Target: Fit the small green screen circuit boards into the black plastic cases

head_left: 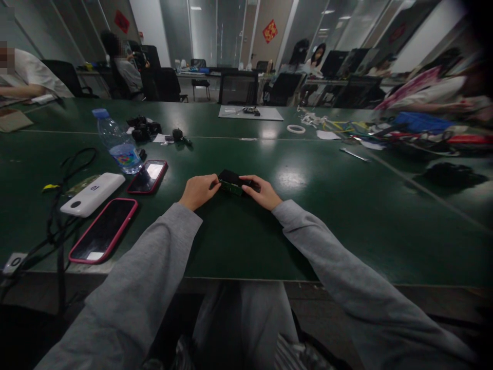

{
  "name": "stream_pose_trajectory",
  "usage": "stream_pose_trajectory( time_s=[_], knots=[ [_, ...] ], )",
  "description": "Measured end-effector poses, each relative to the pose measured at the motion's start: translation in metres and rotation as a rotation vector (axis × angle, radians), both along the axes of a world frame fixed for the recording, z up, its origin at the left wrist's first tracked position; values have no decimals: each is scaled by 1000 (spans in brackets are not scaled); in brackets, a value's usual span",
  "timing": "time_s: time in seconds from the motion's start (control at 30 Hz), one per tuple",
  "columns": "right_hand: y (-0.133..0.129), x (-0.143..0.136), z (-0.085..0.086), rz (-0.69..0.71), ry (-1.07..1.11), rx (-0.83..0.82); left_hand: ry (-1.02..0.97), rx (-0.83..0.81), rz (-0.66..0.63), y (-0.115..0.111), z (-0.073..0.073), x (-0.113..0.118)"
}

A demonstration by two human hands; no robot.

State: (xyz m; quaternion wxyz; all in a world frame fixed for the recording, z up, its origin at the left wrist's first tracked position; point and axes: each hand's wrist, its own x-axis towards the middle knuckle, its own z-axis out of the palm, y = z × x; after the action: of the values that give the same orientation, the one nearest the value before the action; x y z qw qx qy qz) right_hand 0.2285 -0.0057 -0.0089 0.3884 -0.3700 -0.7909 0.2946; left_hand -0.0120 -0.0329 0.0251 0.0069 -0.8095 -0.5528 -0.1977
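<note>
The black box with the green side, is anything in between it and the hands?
No, nothing visible is. The left hand has its fingertips at the black box's left end, and the right hand has its at the right end. The bottle stands off to the left, out of the way.

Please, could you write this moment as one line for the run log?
left grip: black device, left end; right grip: same device, right end; green board: device's near side; bottle: farther left

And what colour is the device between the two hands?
The device is black on top, green on its near side; head view.
</note>
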Motion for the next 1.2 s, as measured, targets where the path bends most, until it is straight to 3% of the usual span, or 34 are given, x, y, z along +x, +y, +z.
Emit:
stream_pose_trajectory(
  time_s=[0.37,0.5,0.7,1.0,1.2],
  knots=[
    [17,9,-10,-114,126,-45,-61,-38,-53,4,-2,-5],
    [22,16,-14,-240,83,19,-127,-114,-50,7,-2,-13],
    [23,18,-14,-329,45,98,-401,-216,-7,13,-7,-12],
    [20,16,-10,-332,23,96,-729,-388,-38,31,-29,-9],
    [19,15,-10,-302,21,123,-897,-531,6,36,-27,-8]
  ],
)
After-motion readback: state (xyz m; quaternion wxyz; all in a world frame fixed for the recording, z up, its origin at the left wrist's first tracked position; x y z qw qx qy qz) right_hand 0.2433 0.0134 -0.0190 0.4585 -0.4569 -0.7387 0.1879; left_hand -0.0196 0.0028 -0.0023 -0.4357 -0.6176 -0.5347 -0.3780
